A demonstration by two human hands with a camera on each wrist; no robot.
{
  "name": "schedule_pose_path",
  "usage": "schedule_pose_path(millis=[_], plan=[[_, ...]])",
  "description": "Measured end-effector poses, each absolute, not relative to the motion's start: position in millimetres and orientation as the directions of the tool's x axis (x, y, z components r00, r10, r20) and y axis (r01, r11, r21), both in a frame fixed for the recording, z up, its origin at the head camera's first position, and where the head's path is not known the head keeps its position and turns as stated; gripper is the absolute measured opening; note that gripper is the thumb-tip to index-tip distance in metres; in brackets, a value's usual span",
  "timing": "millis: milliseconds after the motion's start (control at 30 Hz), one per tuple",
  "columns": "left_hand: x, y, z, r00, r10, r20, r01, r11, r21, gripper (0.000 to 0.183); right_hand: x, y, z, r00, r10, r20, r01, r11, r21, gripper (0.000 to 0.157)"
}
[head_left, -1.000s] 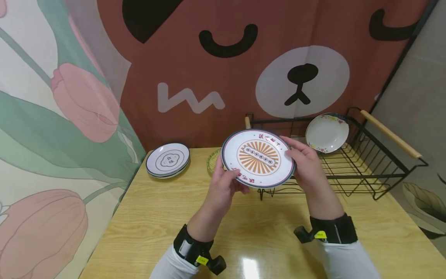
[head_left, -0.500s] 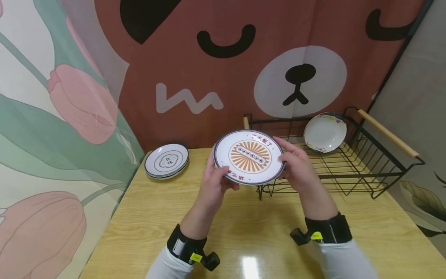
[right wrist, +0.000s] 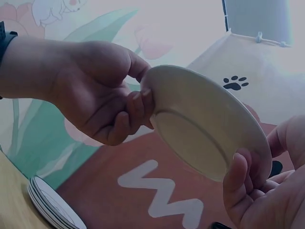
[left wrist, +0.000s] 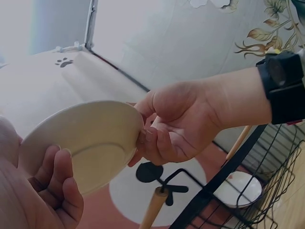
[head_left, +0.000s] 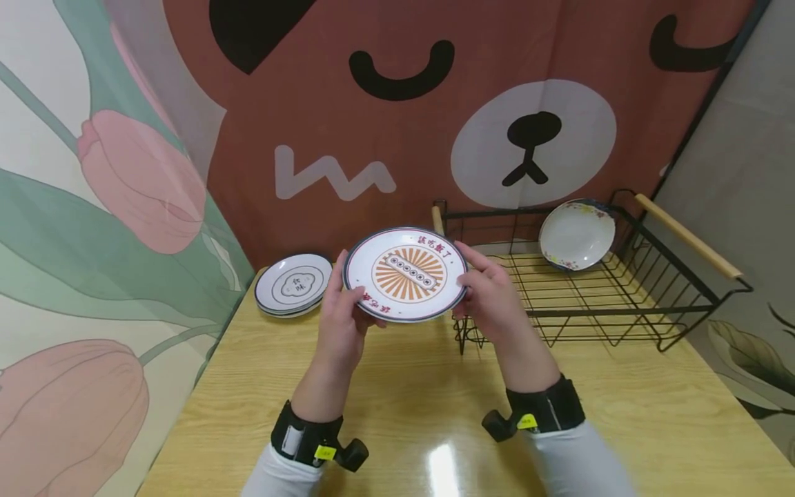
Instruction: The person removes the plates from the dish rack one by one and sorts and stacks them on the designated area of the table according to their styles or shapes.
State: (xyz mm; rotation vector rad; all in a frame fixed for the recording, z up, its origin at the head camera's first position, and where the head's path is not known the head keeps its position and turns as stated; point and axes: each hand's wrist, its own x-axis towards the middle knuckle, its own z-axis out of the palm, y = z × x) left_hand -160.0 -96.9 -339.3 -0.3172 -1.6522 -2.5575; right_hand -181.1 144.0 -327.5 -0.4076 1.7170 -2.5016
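Observation:
A white plate [head_left: 406, 275] with a dark blue rim, an orange sunburst and red characters is held up over the table in the head view. My left hand [head_left: 341, 310] grips its left edge, thumb on top and fingers curled beneath. On the opposite edge my right hand [head_left: 493, 297] pinches the rim, thumb on top. Both wrist views show the plate's plain underside, with its raised foot ring: the plate [left wrist: 95, 143] in the left one, the plate [right wrist: 205, 124] in the right one. Fingertips press against that underside from both sides.
A stack of white plates [head_left: 294, 283] sits at the table's back left. At the back right stands a black wire rack [head_left: 596, 314] with wooden handles, a floral-rimmed bowl [head_left: 576, 238] leaning inside it. A bear-print curtain [head_left: 335, 124] hangs behind the wooden table [head_left: 397, 393].
Both hands have moved left together with the plate, away from in front of the rack and toward the stack. The green item behind the plate is no longer in sight.

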Motion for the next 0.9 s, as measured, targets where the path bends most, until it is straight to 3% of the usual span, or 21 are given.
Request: schedule_pose_path(millis=[233,467,800,900], plan=[[-160.9,-113.7,-339.0,-0.976,-0.028,0.215,0.207,-0.422,0.883,0.066,-182.8,122.8,-332.8,-0.948,-0.254,0.194,-0.085,-0.387,-0.918,0.070],[-164.3,-121.8,-338.9,-0.967,-0.083,0.240,0.253,-0.425,0.869,0.064,-181.0,105.3,-330.3,-0.934,-0.305,0.188,-0.044,-0.422,-0.905,0.082],[-188.1,-127.7,-346.4,-0.965,-0.189,0.180,0.244,-0.404,0.882,0.067,-198.9,73.6,-342.4,-0.975,-0.183,0.124,-0.037,-0.417,-0.908,0.067],[-197.5,-129.2,-352.2,-0.964,-0.211,0.165,0.238,-0.398,0.886,0.067,-205.1,63.0,-350.2,-0.981,-0.168,0.094,-0.020,-0.396,-0.918,0.073]])
